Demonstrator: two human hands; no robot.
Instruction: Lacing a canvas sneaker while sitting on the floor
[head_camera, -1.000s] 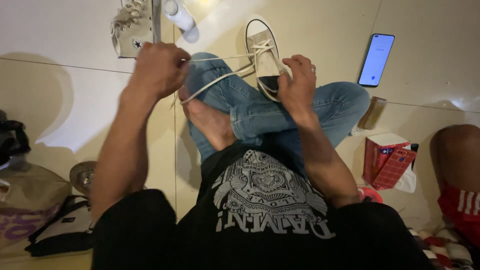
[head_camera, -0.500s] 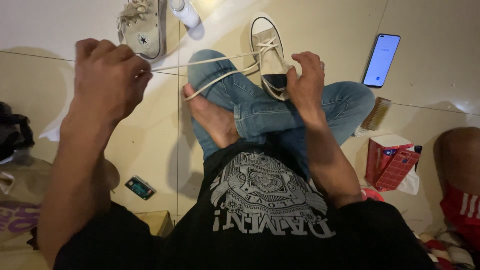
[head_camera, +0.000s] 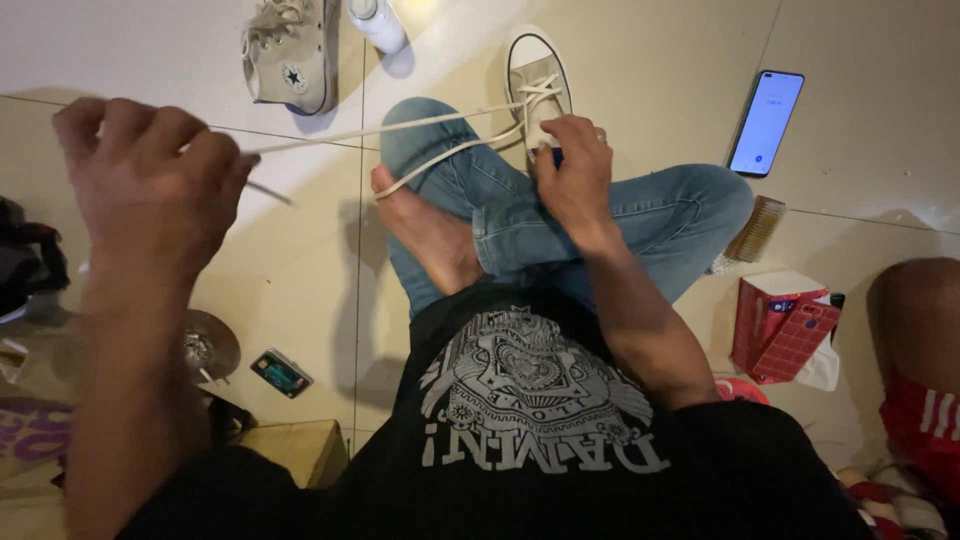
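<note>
White lace taut btwn left hand, shoe.

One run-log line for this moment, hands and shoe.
left hand: grip shut on shoelace, drawn taut | right hand: steadying sneaker on knee | second sneaker: floor

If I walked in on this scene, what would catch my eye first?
Most likely the long white shoelace, pulled taut across the middle by the left hand, raised at the left. It runs to a cream canvas sneaker resting on the person's crossed, jeans-clad legs, steadied by the right hand. On the tiled floor, a matching high-top sneaker stands at the top and a lit smartphone lies at the right.
</note>
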